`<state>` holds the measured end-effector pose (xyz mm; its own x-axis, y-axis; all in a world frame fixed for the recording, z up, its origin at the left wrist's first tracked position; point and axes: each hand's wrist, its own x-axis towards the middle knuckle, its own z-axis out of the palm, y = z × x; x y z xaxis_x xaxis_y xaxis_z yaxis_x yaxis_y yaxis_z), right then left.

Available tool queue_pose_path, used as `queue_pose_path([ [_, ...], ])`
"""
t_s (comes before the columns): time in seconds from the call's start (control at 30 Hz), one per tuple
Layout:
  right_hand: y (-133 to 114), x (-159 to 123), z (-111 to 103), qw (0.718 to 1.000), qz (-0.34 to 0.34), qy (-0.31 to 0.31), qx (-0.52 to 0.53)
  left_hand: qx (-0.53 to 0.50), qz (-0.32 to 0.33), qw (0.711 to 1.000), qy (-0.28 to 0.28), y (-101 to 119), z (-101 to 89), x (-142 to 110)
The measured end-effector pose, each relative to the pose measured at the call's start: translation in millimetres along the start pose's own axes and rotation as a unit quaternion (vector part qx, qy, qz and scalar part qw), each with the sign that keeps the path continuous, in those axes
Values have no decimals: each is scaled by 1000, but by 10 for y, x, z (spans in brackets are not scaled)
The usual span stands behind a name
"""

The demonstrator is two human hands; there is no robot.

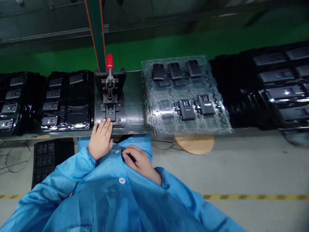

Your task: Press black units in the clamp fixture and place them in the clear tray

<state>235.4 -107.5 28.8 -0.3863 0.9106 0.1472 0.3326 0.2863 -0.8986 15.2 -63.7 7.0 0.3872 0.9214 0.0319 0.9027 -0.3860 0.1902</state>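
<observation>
Trays of shiny black plastic [78,117] lie on the bench [134,109] at the left, each holding small dark parts. Below them, a black keypad [43,159] sits low down at the left. Next comes a metal clamp [109,96] with a red handle [109,62], and a small black part [110,112] sits in it. The left hand [100,140] is open, its fingers [106,125] resting on that part. The right hand [138,160] is curled up by the blue smock [116,196], and it may hold something dark, but I cannot tell. Farther right, a clear plastic tray [185,93] holds more black parts, a round wooden seat [194,145] peeks out underneath, and a stack of black trays [277,87] fills the right side.
</observation>
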Motion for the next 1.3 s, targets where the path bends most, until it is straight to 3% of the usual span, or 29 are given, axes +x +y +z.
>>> queue_pose_path([
  [0.13,-333,234,-121,998,-48,31,2,-58,-1,998,30,-17,41,-221],
  [0.23,-556,548,-335,988,-108,106,-28,-133,-6,988,73,-81,84,-461],
  [0.33,-700,1018,-607,958,-181,208,-78,-216,-27,972,93,-169,99,-751],
  [0.43,-748,1601,-826,939,-190,257,-127,-274,-85,954,88,-238,59,-1078],
  [0.53,-727,2164,-915,943,-141,249,-169,-296,-157,938,88,-278,-3,-1424],
  [0.6,-711,2449,-912,956,-92,205,-190,-294,-199,930,93,-297,-29,-1645],
  [0.7,-746,2686,-880,972,-51,133,-188,-286,-251,919,107,-322,-34,-1920],
  [0.8,-869,2751,-860,979,-6,110,-171,-277,-278,913,113,-342,-30,-2077],
  [0.97,-1099,2740,-820,983,91,139,-78,-272,-256,920,116,-368,-93,-2027],
  [1.1,-1241,2649,-773,988,22,143,58,-276,-213,930,118,-373,-192,-1807],
  [1.2,-1341,2553,-740,989,-49,128,57,-290,-179,931,128,-373,-292,-1600],
  [1.3,-1389,2486,-693,985,-29,110,132,-311,-148,925,159,-379,-433,-1346],
])
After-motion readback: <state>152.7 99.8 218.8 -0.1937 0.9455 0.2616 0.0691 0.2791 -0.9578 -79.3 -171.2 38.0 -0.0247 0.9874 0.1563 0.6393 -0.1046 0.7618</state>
